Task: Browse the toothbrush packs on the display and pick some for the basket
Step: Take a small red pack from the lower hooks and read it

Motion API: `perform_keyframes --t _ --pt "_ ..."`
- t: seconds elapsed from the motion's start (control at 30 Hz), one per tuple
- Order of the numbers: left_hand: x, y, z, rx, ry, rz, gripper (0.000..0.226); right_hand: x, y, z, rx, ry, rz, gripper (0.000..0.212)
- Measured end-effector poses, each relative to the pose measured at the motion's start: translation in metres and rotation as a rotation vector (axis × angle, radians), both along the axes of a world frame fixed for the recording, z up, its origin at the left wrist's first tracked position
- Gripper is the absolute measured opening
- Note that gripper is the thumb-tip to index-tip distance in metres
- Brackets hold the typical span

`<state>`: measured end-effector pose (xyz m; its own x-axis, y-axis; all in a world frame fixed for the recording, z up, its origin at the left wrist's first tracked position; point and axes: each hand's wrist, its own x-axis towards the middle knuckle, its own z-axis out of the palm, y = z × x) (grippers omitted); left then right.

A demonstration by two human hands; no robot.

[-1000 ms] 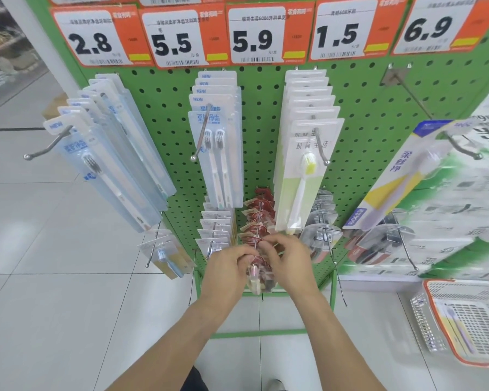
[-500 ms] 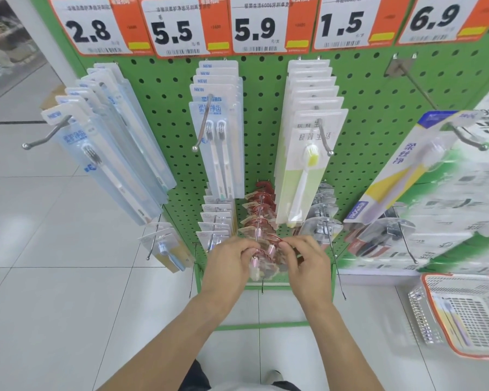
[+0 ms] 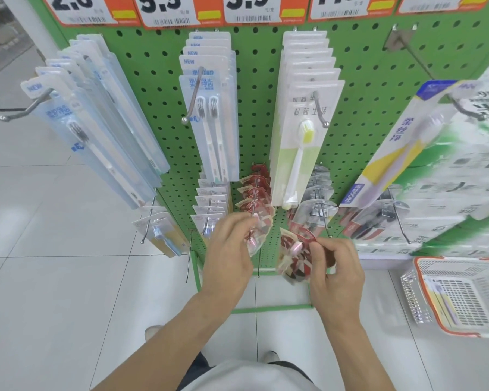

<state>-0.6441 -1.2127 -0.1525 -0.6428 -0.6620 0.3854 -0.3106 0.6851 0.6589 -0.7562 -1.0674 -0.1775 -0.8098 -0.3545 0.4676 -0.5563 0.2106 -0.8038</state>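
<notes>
Red-carded pack (image 3: 295, 256), pink brush inside, pinched by right hand (image 3: 336, 273).

Counts on the toothbrush display

Two hands are in view, the left hand (image 3: 227, 249) and the right hand (image 3: 338, 266), and the right one holds one red pack (image 3: 295, 253). One green pegboard (image 3: 260, 88) carries five orange price tags (image 3: 181, 9) along its top edge. The upper row has five hooks, one of them bare (image 3: 412, 55). About six twin-brush packs (image 3: 209, 119) hang on one hook and about seven yellow-brush packs (image 3: 305, 131) on the next. One basket (image 3: 460, 294) stands near the board's lower right corner.
</notes>
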Motion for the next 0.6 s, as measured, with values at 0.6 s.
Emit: perform_keyframes --t 0.6 --pt "0.018 0.033 0.008 0.619 0.029 -0.125 0.031 0.01 0.012 0.034 -0.062 -0.62 0.339 0.008"
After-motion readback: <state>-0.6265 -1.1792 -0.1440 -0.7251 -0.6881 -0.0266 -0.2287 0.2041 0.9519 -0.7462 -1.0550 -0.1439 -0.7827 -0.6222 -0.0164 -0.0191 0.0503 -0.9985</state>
